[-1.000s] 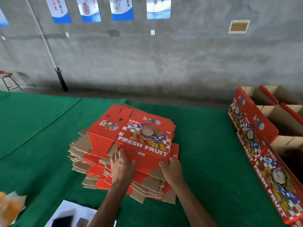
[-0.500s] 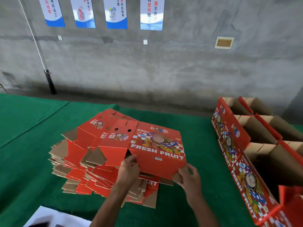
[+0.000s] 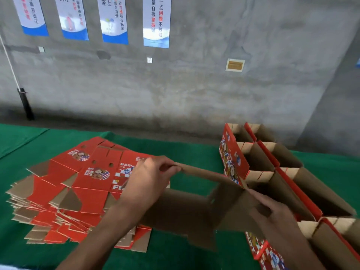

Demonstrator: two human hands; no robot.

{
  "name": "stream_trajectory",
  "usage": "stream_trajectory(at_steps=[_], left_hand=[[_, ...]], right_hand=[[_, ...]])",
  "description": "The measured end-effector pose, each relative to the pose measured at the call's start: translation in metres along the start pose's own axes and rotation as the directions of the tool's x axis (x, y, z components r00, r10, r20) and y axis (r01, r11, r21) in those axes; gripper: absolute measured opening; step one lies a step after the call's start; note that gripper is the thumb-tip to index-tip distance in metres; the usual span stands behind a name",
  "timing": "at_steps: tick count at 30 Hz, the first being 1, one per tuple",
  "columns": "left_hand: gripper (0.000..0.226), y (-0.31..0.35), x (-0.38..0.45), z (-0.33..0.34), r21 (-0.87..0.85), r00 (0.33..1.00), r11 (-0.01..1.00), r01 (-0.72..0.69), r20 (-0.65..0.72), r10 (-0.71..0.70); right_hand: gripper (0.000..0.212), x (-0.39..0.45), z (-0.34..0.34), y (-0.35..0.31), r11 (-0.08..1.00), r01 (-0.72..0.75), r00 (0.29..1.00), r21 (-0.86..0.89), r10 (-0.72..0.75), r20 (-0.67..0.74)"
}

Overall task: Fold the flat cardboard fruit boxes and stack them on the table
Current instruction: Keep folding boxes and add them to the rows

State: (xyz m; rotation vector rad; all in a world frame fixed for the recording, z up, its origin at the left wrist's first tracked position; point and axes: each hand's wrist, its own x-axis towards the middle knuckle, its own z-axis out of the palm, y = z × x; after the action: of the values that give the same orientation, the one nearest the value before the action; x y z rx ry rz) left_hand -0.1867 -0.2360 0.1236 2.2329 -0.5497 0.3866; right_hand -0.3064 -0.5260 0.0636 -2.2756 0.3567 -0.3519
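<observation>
Left hand: left hand (image 3: 145,179) pinches the far top edge of the box (image 3: 187,209), thumb and fingers curled over the brown edge, raised above the pile.
Right hand: right hand (image 3: 272,213) grips the box's right end, fingers curled round a flap; which flap is hard to tell through blur.
Box: held up off the table between both hands, brown inner side toward the camera, partly opened, with panels bent at the folds and a lower flap hanging toward the cloth.
Pile: flat boxes (image 3: 64,193), red printed faces up with brown flaps sticking out, lie fanned and uneven on the left part of the table, just behind and under the left forearm.
Folded boxes: opened boxes (image 3: 272,172), red outside and brown inside, stand side by side in rows at the right, open tops up, just beyond the right hand.
Table: green cloth (image 3: 185,149) covers it; the held box hangs over the gap between the pile and the folded boxes.
Wall: grey concrete wall (image 3: 194,84) behind, with four posters (image 3: 155,22) along the top and a small plaque (image 3: 235,65) to the right.
</observation>
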Motion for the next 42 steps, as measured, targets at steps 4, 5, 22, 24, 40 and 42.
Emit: stream_trajectory(at_steps=[4,5,22,24,40,42], left_hand=[[0.027,0.051,0.002,-0.005,0.286,0.997,0.956,-0.058,0.063,0.042],[0.03,0.06,0.001,-0.004,0.346,0.997,0.936,-0.058,0.074,0.035],[0.036,-0.034,0.0,0.136,0.46,0.862,0.883,0.092,0.408,-0.303],[0.033,-0.039,0.0,0.144,0.467,0.907,0.882,0.067,0.34,-0.249],[0.058,-0.159,-0.06,0.089,0.247,0.724,0.781,-0.573,0.599,0.342],[0.07,-0.162,-0.064,0.085,0.219,0.758,0.843,-0.492,0.583,0.291]], right_hand=[[0.012,-0.011,-0.07,-0.022,0.959,0.013,1.0,-0.283,-0.005,0.028],[0.011,-0.011,-0.083,-0.025,0.94,0.026,0.999,-0.34,-0.009,0.05],[0.038,0.043,-0.018,0.077,0.478,0.41,0.895,-0.777,-0.049,0.443],[0.031,0.042,-0.015,0.074,0.481,0.433,0.892,-0.763,-0.109,0.438],[0.066,-0.049,0.033,0.119,0.773,0.389,0.898,-0.502,-0.439,0.022],[0.065,-0.053,0.039,0.119,0.829,0.305,0.926,-0.47,-0.372,-0.056]])
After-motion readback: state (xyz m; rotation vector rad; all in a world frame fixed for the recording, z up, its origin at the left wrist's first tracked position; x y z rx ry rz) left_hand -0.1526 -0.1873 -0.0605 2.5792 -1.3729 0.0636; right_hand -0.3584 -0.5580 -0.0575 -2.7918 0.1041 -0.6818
